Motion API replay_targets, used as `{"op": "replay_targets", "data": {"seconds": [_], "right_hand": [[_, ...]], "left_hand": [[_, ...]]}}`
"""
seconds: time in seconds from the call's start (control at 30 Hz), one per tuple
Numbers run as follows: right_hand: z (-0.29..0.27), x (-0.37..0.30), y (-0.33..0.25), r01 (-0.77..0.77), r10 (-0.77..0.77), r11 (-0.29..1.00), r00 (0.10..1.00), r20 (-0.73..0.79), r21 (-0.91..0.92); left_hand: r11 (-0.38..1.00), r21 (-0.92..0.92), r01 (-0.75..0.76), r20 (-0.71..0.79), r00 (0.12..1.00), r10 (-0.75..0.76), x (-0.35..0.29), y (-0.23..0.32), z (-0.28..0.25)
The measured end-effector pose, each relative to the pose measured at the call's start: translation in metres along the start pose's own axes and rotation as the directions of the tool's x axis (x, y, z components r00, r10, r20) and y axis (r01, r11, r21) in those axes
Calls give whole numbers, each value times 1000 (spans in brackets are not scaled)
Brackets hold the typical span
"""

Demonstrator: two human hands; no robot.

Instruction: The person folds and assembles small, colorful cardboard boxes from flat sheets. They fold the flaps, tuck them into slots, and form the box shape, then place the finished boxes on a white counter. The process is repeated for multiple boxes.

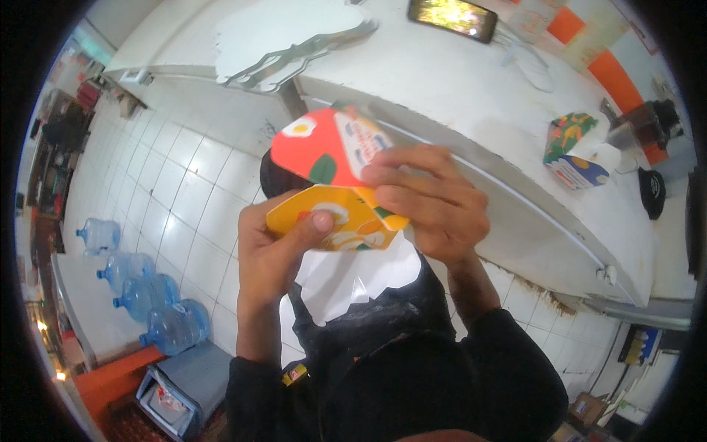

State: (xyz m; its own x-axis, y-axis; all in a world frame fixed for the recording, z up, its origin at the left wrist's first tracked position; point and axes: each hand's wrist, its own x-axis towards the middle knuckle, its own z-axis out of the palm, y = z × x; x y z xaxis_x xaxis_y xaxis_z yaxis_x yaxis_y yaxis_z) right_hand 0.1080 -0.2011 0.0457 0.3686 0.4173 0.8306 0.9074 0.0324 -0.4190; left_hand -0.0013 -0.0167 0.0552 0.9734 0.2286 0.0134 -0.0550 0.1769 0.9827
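And here is the left grip (269,243), closed on the yellow lower panel of the carton (331,166), thumb pressed flat on the printed face. Across from it the right grip (434,199) holds the other end, fingers laid over the corner where coral meets yellow; its thumb is out of sight. The carton hangs between the two, up off the lap, and the work looks like folding. Good form here would be a steady left thumb, pressure run along the crease rather than at one spot, and edges squared before any tab is pushed in; forced corners could buckle.

Smooth, thin card, this, with angled panels carrying egg and leaf prints. Just below, a white sheet (361,276) with a jagged edge lies over the dark-clothed lap. Beyond, the pale surface (442,81) bears flat white pieces (287,33) with ragged-looking edges, a glossy phone (453,20) and a colourful box (574,147) standing at right. Far left, rounded, translucent blue bottles (177,324) sit by a boxy grey bin (202,376).
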Motion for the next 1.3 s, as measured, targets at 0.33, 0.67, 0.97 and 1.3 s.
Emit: {"op": "replay_targets", "data": {"seconds": [0.33, 0.67, 0.97, 1.3], "right_hand": [[-2, -6, 11, -16, 13, 999, 997, 82, 44], [4, 2, -11, -361, 338, 924, 925, 176, 126], [8, -4, -10, -248, 228, 958, 963, 146, 143], [-4, -9, 4, -458, 342, 817, 874, 346, 351]], "left_hand": [[988, 127, -92, -38, 995, 97, 1, 7, 14], [908, 357, -219, 5, 973, 233, 7, 2, 19], [888, 383, -256, 45, 965, 259, 6, -2, 11], [927, 316, -203, 66, 979, 192, 6, -4, 6]]}}
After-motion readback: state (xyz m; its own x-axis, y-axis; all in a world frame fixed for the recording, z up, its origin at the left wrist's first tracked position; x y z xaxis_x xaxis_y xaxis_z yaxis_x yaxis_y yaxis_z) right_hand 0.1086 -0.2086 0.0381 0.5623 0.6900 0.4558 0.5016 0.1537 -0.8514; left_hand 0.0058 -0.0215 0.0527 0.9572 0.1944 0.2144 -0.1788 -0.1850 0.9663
